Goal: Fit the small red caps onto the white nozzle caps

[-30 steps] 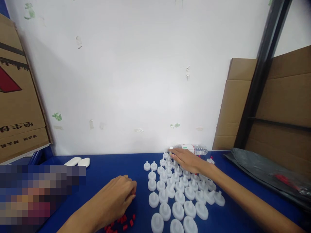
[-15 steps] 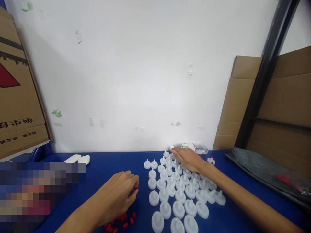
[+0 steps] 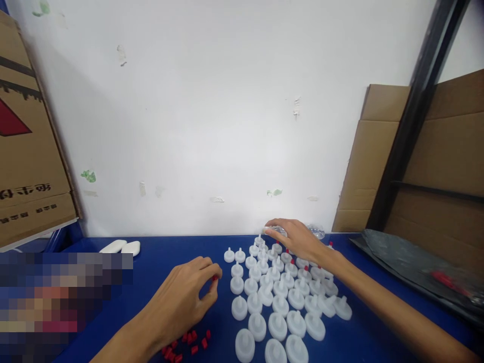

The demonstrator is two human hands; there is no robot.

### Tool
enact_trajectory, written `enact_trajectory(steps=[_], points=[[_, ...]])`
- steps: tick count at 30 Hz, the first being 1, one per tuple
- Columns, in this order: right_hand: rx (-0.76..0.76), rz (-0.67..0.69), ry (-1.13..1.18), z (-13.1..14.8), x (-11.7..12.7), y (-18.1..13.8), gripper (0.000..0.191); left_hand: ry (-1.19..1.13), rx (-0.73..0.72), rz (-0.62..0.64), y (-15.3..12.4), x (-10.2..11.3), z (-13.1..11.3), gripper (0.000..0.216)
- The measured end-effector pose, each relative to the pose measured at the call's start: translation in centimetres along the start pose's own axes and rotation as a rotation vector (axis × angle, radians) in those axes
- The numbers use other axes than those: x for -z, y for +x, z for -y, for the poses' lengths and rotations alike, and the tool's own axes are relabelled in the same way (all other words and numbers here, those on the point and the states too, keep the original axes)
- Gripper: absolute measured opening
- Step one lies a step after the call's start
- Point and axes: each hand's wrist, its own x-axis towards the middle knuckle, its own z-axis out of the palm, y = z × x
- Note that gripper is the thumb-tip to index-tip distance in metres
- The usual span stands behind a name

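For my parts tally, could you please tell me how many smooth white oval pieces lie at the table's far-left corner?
2. One oval piece lies by the wall; the second oval piece lies just right of it. Others may be hidden.

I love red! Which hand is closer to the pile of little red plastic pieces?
Left. Left hand is just beside the little red plastic pieces; right hand reaches far past them.

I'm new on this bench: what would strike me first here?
Rows of white caps fill the blue table at centre right. The left hand pinches a small red piece beside them, near a scatter of red bits; the right hand reaches over the far rows.
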Motion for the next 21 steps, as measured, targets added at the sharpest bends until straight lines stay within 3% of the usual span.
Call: enact_trajectory(steps=[4, 8, 12, 18, 21], points=[[0.088, -0.054, 0.093, 3.1, 0.0, -0.4, 0.029, -0.252, 0.148, -0.136, 0.2, -0.2, -0.3, 0.023], [0.239, 0.045, 0.16, 7.0, -0.4, -2.0, 0.026, -0.606, 0.319, -0.205, 0.6, 0.1, -0.6, 0.028], [0.34, 0.137, 0.181, 9.6, -0.6, -3.2, 0.032, -0.883, 0.328, -0.188, 0.9, 0.5, -1.0, 0.03], [0.38, 0.14, 0.184, 10.4, -0.2, -3.3, 0.02, -0.916, 0.286, -0.11, 0.7, 0.4, -1.7, 0.029], [0.417, 0.147, 0.161, 10.1, -0.3, -3.3, 0.011, -0.711, 0.237, -0.122, 0.6, -0.2, -1.2, 0.026]])
